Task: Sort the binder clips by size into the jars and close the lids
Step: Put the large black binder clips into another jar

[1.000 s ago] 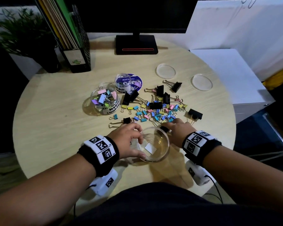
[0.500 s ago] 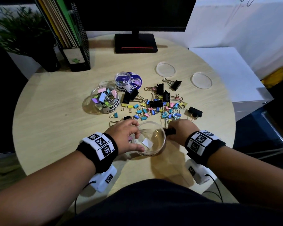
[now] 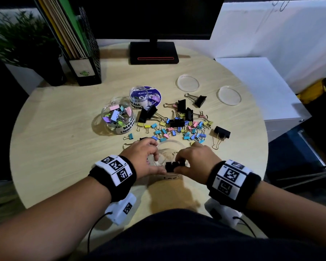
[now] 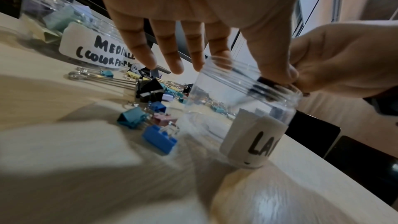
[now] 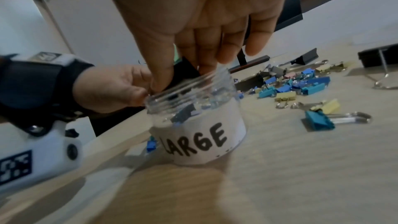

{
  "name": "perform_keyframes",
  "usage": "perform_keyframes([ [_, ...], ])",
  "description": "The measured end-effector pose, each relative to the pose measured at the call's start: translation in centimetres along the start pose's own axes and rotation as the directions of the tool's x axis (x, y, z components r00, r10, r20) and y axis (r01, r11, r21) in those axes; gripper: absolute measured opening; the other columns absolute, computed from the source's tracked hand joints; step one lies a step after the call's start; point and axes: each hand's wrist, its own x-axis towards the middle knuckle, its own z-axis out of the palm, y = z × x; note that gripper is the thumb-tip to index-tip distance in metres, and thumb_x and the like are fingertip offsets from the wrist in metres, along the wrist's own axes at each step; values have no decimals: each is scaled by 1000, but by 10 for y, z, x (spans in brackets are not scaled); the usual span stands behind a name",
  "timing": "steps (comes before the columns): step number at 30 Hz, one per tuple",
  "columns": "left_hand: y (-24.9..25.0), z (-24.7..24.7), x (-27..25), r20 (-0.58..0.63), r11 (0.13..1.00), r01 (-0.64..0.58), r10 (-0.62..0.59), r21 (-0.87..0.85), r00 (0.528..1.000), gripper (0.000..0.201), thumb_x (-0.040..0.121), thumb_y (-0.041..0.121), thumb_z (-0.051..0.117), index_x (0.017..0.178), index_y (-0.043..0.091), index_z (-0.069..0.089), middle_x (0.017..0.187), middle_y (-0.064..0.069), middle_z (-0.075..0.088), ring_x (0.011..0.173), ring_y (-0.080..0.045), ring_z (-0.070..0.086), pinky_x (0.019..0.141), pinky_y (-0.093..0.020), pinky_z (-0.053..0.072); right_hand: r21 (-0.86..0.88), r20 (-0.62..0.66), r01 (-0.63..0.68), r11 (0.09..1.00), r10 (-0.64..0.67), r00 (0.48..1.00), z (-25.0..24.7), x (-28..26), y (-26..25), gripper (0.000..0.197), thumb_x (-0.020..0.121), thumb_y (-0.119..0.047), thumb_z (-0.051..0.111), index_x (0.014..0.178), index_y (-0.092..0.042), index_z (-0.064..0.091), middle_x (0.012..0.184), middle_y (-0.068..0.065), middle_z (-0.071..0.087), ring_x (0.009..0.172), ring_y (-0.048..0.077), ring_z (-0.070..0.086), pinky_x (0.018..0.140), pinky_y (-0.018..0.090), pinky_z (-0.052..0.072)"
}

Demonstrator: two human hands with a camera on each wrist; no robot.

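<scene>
Steadying the clear plastic jar labelled "LARGE" [image 5: 200, 120] near the front edge of the round pale wooden surface [image 3: 51, 147], the left hand [image 3: 143, 157] is laid over its rim, thumb on the near lip and fingers [image 4: 148, 54] spread across the far side, presumably so the jar is not tipped. A large black binder clip [image 3: 174, 166] is pinched at the jar's mouth between thumb and fingers of the right hand [image 3: 196, 162], apparently to be dropped in. Just beyond, small coloured clips [image 3: 179, 129] and more large black clips [image 3: 221, 131] are left unsorted. Further back stand a clear jar holding pastel medium clips [image 3: 118, 117] and a small clear jar [image 3: 138, 97], with two clear round lids [image 3: 187, 82] set aside.
</scene>
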Motion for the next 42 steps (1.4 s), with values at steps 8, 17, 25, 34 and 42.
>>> perform_keyframes([
  [8, 4, 0, 4, 7, 1000, 18, -18, -8, 1000, 38, 56, 57, 77, 68, 31, 52, 117, 23, 44, 108, -5, 41, 88, -28, 38, 80, -143, 11, 997, 0, 990, -1, 6, 6, 43, 84, -57, 51, 115, -29, 60, 114, -10, 63, 105, 17, 46, 86, 33, 38],
  [17, 6, 1, 13, -1, 998, 39, -39, -39, 999, 30, 61, 53, 76, 70, 40, 51, 120, 25, 46, 115, -6, 44, 101, -34, 38, 75, -86, -533, 843, 538, 839, -4, 39, 122, 43, 89, -37, 50, 132, -39, 43, 143, 3, 35, 124, 35, 36, 102, 41, 35],
  [25, 7, -1, 13, -28, 997, 36, -38, -66, 999, 27, 64, 48, 77, 78, 42, 54, 108, 28, 47, 110, -4, 46, 100, -34, 38, 150, 31, -573, 806, 575, 817, 8, 40, 133, 39, 85, -15, 57, 123, -21, 50, 113, 14, 61, 97, 33, 59, 73, 32, 46],
  [34, 10, -4, 11, -35, 999, -11, 10, -37, 999, 35, 78, 45, 67, 108, 38, 50, 132, 16, 41, 117, -9, 44, 99, -33, 39, 258, 30, -638, 725, 654, 756, 6, 32, 129, 32, 88, -20, 56, 118, -9, 54, 112, 17, 62, 99, 34, 58, 77, 34, 46],
  [42, -23, -29, 31, -90, 935, 232, -215, 267, 972, 39, 82, 38, 65, 118, 31, 53, 127, 7, 50, 115, -19, 48, 97, -39, 43, 575, -192, -276, 770, 455, 869, -35, 31, 58, 33, 75, -34, 74, 100, -27, 54, 89, -6, 61, 78, 18, 59, 69, 24, 42],
])
